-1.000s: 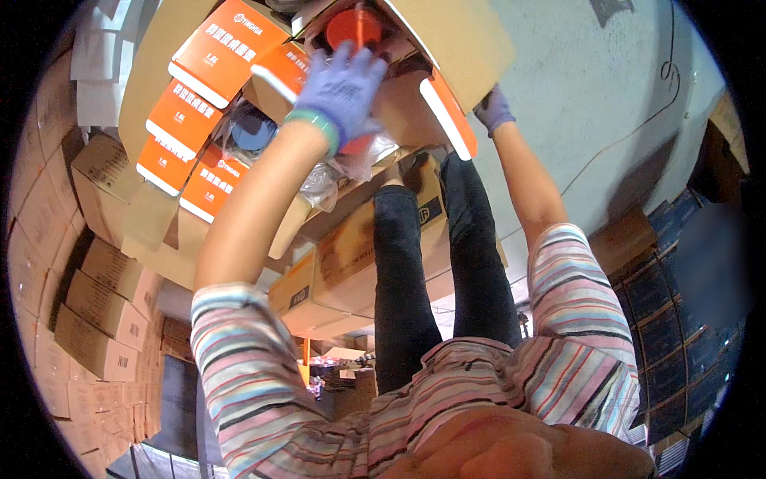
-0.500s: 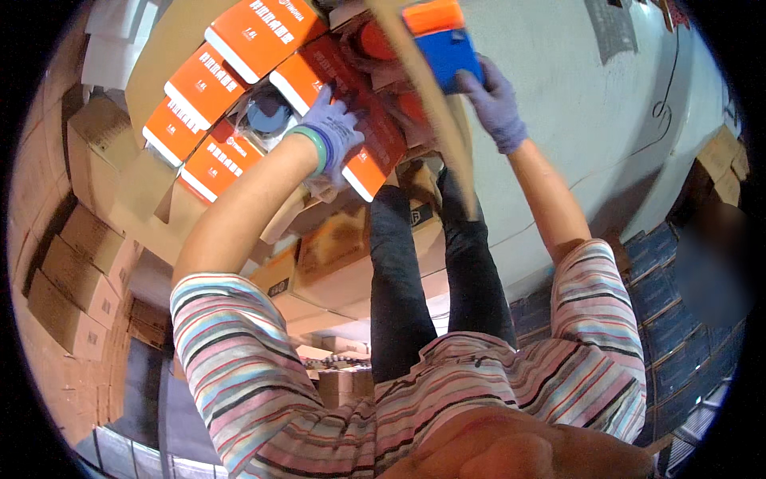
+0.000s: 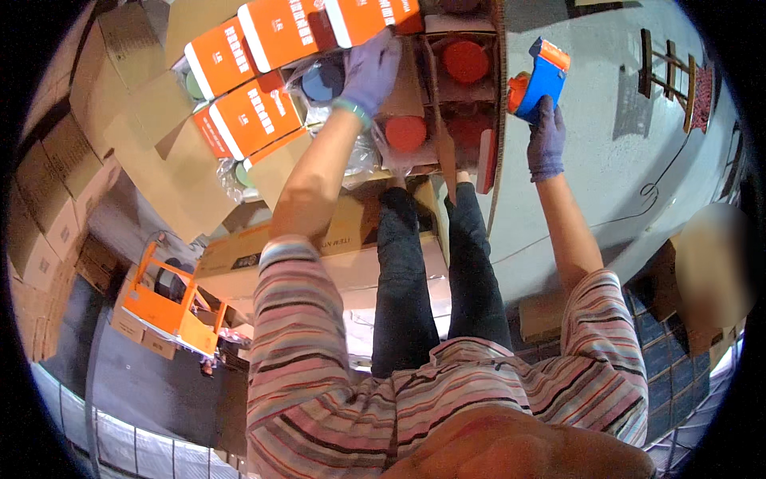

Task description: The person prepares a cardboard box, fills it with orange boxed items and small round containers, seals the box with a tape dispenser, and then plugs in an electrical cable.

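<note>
My gloved left hand point(image 3: 371, 73) reaches over the open carton point(image 3: 499, 88), fingers stretched out, its fingertips at the lower edge of an orange-and-white box point(image 3: 371, 20). Next to it sit more such boxes point(image 3: 283, 36) and a dark round lid point(image 3: 322, 80) in clear wrap. Red round lids point(image 3: 466, 61) show in divided compartments of the carton, right of this hand. My gloved right hand point(image 3: 546, 136) is closed around a blue-and-orange tape dispenser point(image 3: 541, 84), held up to the right of the carton, apart from it.
A wide cardboard flap point(image 3: 152, 152) spreads out at the left. Stacked brown cartons point(image 3: 60, 184) line the far left, with an orange frame-like cart point(image 3: 163, 307) below. Another carton point(image 3: 319, 239) stands before my legs. A thin cable point(image 3: 650, 190) crosses the pale floor at right.
The upright carton flap no longer covers the compartments, and the red lids show. Orange boxes appear shifted up and left. My right hand has lowered and turned the tape dispenser. The view has shifted.
</note>
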`<state>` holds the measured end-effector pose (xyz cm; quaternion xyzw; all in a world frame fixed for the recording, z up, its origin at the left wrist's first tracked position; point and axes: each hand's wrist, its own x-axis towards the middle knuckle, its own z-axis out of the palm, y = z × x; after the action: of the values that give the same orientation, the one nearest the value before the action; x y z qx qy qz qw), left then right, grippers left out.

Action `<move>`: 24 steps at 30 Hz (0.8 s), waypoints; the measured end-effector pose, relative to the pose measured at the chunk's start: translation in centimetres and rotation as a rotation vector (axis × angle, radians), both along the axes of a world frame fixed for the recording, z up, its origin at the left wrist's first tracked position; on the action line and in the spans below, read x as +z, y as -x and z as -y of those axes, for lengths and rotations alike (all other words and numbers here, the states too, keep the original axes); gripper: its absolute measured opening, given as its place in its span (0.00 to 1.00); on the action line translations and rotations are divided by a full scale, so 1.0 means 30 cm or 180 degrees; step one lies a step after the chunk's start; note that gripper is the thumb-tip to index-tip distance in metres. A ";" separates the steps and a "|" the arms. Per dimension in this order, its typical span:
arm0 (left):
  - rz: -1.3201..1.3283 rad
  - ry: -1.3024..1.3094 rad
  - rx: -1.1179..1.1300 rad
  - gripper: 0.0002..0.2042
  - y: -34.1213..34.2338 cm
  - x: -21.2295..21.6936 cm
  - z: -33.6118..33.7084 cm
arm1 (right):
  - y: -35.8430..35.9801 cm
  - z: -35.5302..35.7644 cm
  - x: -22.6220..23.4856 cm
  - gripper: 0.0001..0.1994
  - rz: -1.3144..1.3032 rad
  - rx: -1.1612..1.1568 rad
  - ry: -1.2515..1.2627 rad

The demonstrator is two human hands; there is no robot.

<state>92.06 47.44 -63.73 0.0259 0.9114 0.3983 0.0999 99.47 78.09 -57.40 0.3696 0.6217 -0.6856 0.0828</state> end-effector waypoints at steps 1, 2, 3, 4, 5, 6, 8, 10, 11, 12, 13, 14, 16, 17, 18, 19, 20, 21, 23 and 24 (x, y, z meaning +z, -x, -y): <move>0.0507 -0.0094 0.0110 0.19 0.016 0.032 -0.052 | -0.022 -0.048 -0.021 0.22 0.0136 0.0092 -0.0205; 0.0295 0.0219 -0.0126 0.14 0.033 -0.030 0.022 | 0.005 -0.010 -0.020 0.21 0.0005 0.0161 -0.0199; 0.0099 0.0547 -0.0361 0.11 0.048 -0.078 0.120 | 0.024 0.031 -0.014 0.20 -0.0010 0.0318 -0.0288; 0.0987 -0.0160 -0.0756 0.10 0.102 -0.017 0.118 | 0.000 -0.002 -0.022 0.20 0.0069 0.0378 -0.0568; 0.1365 -0.0752 -0.0696 0.14 0.127 0.084 0.136 | -0.005 -0.013 -0.008 0.19 0.0098 0.0442 -0.0795; 0.1988 -0.0599 -0.0512 0.16 0.145 0.135 0.232 | 0.003 0.038 0.008 0.18 0.0016 0.0484 -0.0778; 0.2667 -0.0170 -0.0502 0.20 0.143 0.209 0.378 | -0.008 0.109 -0.027 0.16 -0.0101 0.0731 -0.1036; 0.1507 0.0856 -0.1412 0.20 0.071 0.194 0.561 | -0.009 0.235 -0.068 0.12 -0.0548 0.1531 -0.2094; 0.1064 0.1222 -0.1496 0.19 0.030 0.173 0.560 | -0.011 0.271 -0.095 0.10 -0.0733 0.2227 -0.3021; 0.0592 0.1562 -0.1586 0.18 -0.001 0.164 0.533 | -0.018 0.323 -0.123 0.09 -0.0637 0.2542 -0.3559; 0.0108 0.1908 -0.1655 0.17 -0.024 0.168 0.503 | -0.020 0.374 -0.157 0.09 -0.0546 0.2850 -0.4091; 0.0371 0.2037 -0.1265 0.16 -0.035 0.168 0.447 | -0.001 0.393 -0.207 0.09 -0.0103 0.3149 -0.4356; 0.0187 0.2322 -0.0731 0.17 -0.059 0.165 0.337 | -0.007 0.393 -0.249 0.09 -0.0131 0.3096 -0.4564; 0.0063 0.2496 -0.0464 0.18 -0.094 0.180 0.316 | -0.007 0.426 -0.244 0.09 -0.0191 0.3118 -0.4609; 0.0085 0.2567 -0.0403 0.19 -0.117 0.185 0.322 | 0.001 0.437 -0.232 0.09 -0.0085 0.3336 -0.4470; 0.0182 0.2676 -0.0201 0.23 -0.158 0.192 0.325 | 0.000 0.437 -0.233 0.09 -0.0165 0.3437 -0.4431; 0.0303 0.2796 -0.0007 0.25 -0.209 0.189 0.346 | 0.013 0.430 -0.243 0.09 -0.0247 0.3507 -0.4417; 0.0425 0.2916 0.0194 0.28 -0.270 0.189 0.365 | 0.020 0.425 -0.247 0.09 -0.0338 0.3578 -0.4401; 0.0611 0.2896 0.0397 0.30 -0.382 0.187 0.373 | 0.025 0.415 -0.254 0.09 -0.0244 0.3663 -0.4494; 0.0774 0.2817 0.0460 0.32 -0.435 0.153 0.359 | 0.020 0.383 -0.274 0.10 -0.0127 0.3766 -0.4567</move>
<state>105.09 36.67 -59.14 -0.1297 0.9749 -0.0229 0.1795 98.86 66.59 -65.63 -0.0566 0.9855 0.0104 0.1599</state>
